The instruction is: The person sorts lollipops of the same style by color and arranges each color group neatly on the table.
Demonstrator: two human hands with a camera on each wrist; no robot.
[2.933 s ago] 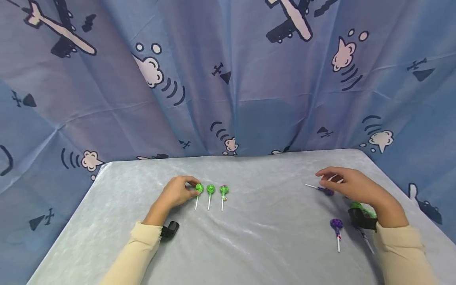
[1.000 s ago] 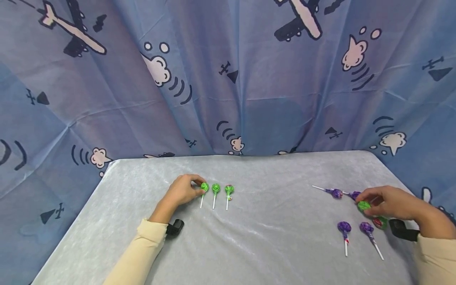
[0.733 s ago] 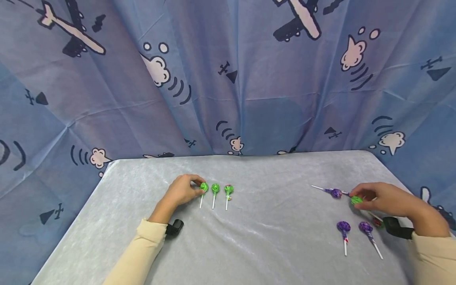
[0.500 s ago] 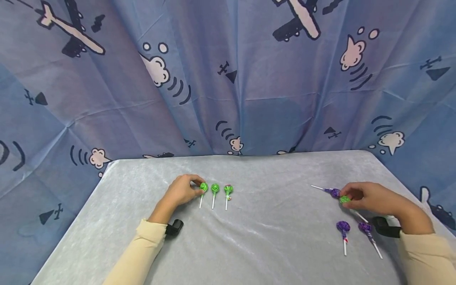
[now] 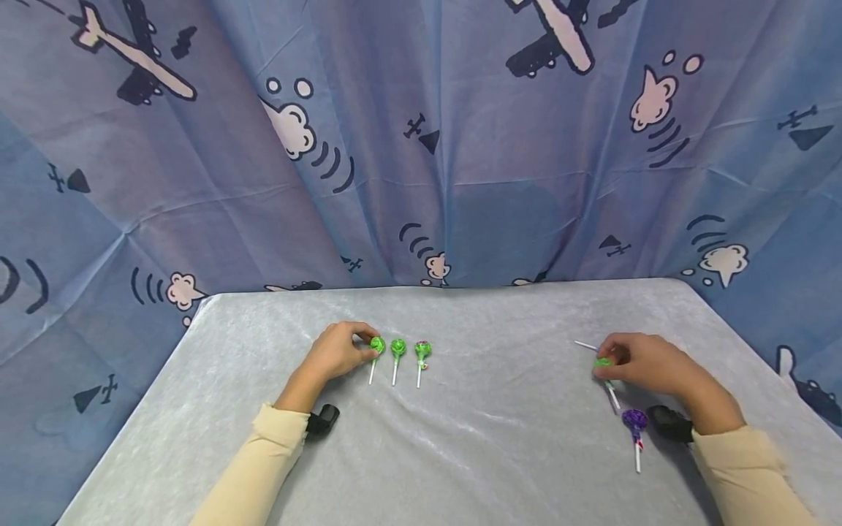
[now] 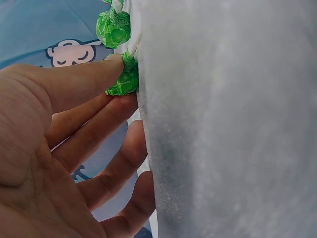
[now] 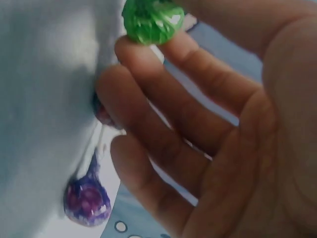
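Note:
Three green lollipops lie side by side left of the table's middle, sticks toward me. My left hand point(image 5: 335, 352) pinches the head of the leftmost green lollipop point(image 5: 376, 344) between thumb and index finger, seen close in the left wrist view. The middle green lollipop point(image 5: 397, 347) and the right green lollipop point(image 5: 422, 350) lie beside it. At the table's right, my right hand point(image 5: 651, 363) pinches another green lollipop point(image 7: 153, 24) by its head, the stick slanting toward me. Just below that hand lies a purple lollipop point(image 5: 634, 420).
Beyond the right fingers a white lollipop stick point(image 5: 585, 345) pokes out, its head hidden by the hand. Another purple lollipop point(image 7: 87, 203) shows in the right wrist view. A pale cloth covers the table point(image 5: 500, 438). A blue printed curtain point(image 5: 487, 219) hangs behind.
My right hand has taken hold of a green lollipop on the right and carried it left across the purple ones. My left hand still holds its lollipop in place.

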